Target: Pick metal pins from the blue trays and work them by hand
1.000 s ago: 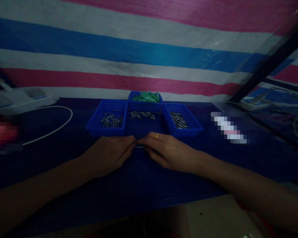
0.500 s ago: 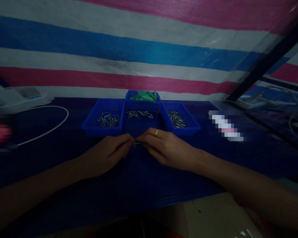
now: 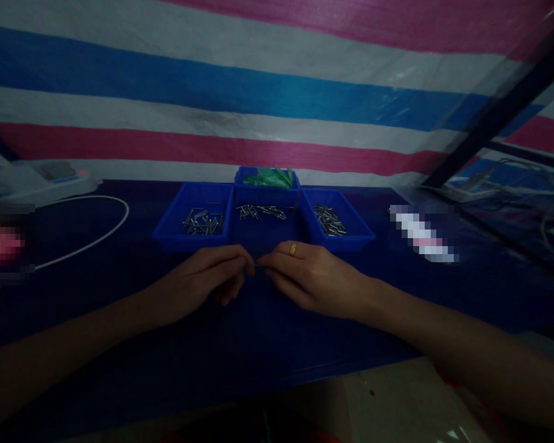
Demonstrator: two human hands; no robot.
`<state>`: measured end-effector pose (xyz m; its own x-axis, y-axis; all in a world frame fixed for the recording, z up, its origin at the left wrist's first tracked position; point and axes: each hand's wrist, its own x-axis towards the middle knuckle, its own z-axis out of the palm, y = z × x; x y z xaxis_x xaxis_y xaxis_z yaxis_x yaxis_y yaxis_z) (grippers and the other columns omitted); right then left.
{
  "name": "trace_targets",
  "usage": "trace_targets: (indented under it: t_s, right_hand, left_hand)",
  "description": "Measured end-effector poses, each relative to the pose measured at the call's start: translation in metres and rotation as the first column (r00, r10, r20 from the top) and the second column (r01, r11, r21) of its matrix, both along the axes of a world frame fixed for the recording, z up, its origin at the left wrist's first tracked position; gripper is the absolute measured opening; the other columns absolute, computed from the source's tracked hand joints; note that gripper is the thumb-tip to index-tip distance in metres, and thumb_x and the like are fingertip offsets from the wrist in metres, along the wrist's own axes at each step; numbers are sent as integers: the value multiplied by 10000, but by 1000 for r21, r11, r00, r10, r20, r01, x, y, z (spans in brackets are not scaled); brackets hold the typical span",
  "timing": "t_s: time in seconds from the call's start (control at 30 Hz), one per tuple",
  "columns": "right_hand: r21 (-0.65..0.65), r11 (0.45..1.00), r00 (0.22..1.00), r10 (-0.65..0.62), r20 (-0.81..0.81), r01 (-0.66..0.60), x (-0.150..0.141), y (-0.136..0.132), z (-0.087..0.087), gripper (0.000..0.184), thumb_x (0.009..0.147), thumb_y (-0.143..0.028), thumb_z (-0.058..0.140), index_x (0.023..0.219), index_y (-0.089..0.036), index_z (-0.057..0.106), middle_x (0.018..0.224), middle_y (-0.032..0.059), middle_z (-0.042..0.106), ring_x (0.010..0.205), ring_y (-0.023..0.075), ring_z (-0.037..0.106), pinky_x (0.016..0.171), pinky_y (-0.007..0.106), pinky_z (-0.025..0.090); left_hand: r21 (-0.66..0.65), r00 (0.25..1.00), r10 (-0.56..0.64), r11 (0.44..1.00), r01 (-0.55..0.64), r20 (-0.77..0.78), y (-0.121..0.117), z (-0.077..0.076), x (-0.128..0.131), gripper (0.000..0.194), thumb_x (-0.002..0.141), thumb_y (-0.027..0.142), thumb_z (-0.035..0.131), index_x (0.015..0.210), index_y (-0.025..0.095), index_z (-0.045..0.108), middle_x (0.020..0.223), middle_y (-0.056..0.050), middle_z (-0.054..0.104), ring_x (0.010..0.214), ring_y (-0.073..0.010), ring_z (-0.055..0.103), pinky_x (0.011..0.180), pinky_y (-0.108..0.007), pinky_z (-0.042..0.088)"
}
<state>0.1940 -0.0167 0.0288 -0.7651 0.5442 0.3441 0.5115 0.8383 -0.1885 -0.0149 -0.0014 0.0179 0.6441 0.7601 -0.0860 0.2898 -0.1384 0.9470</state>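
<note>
Two bare hands, one thin piece, three blue trays, all at or above a dark blue tabletop (image 3: pixel 268 344). Thin piece (image 3: pixel 257 266): slender, lying crosswise between the fingertips of both hands, left of the tabletop's middle and nearer its front edge than the trays; its ends are hidden. Right hand (image 3: pixel 311 277): thumb and forefinger closed in a pinch on the piece, palm down, one yellow ring (image 3: pixel 293 249). Left hand (image 3: pixel 203 280): fingers bent, thumb and forefinger close together, tips at the other end of the piece; whether they grip it cannot be told.

Left tray (image 3: pixel 189 244): beyond the left hand, holding scattered metal pins (image 3: pixel 205 224). Right tray (image 3: pixel 346 242): beyond the right hand, holding a denser heap of similar pins (image 3: pixel 330 221). Rear tray (image 3: pixel 268 198): between those two and farther back, near the tabletop's back edge, filled with green pieces (image 3: pixel 274 178). Loose pins (image 3: pixel 263 213): one spread group, just before the rear tray.

One white cable (image 3: pixel 115 227), curved, toward the tabletop's left edge. One pale device (image 3: pixel 64 181), back left corner. One striped sheet (image 3: pixel 258 92), upright behind the back edge.
</note>
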Motion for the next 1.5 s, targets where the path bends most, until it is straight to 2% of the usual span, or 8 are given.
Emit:
trace_targets:
  t_s: [0.2,0.47,0.63,0.87,1.23,1.5]
  right_hand:
    - [28,1000,1000,4,16,-4,-1,-1,3,249,881,-150,367,958,-70,590,781,73,559,687,130,512,639,244,451]
    - [65,998,1000,13,4,-13,-1,-3,3,259,893,-169,362,991,-66,579,735,49,540,647,117,484,601,234,421]
    - [91,996,1000,10,-1,-10,-1,-4,3,253,895,-171,358,972,-75,579,729,48,536,649,117,480,597,232,410]
    - [116,993,1000,13,26,-16,-1,-4,5,231,895,-168,364,991,-94,561,743,45,544,657,117,481,611,227,404]
    - [123,992,998,12,65,-20,0,-3,5,220,884,-162,371,968,-96,563,758,52,550,666,124,481,621,234,399]
    - [126,992,996,17,85,-28,1,-4,5,218,884,-160,365,964,-105,561,764,52,545,681,131,475,638,244,396]
  left_hand:
    - [-55,999,-13,998,16,53,3,-2,-2,247,884,324,362,843,151,535,567,42,511,493,-79,481,478,-201,355]
    - [-206,984,-25,977,61,177,1,-4,-1,255,885,355,381,844,148,524,555,34,520,479,-81,487,461,-198,359]
    - [-197,984,-39,978,74,175,2,-4,-2,251,891,347,378,842,148,523,554,34,522,483,-78,489,468,-192,367]
    - [-97,988,-81,991,94,128,-1,-1,-2,253,906,333,356,847,154,525,538,48,511,478,-67,475,478,-183,358]
    - [-81,994,-70,994,76,78,-1,2,-2,276,903,347,350,843,147,531,550,41,515,492,-76,475,493,-195,357]
    - [-115,994,-69,990,79,83,-1,3,-1,275,895,340,352,833,144,535,547,29,524,498,-86,478,492,-203,354]
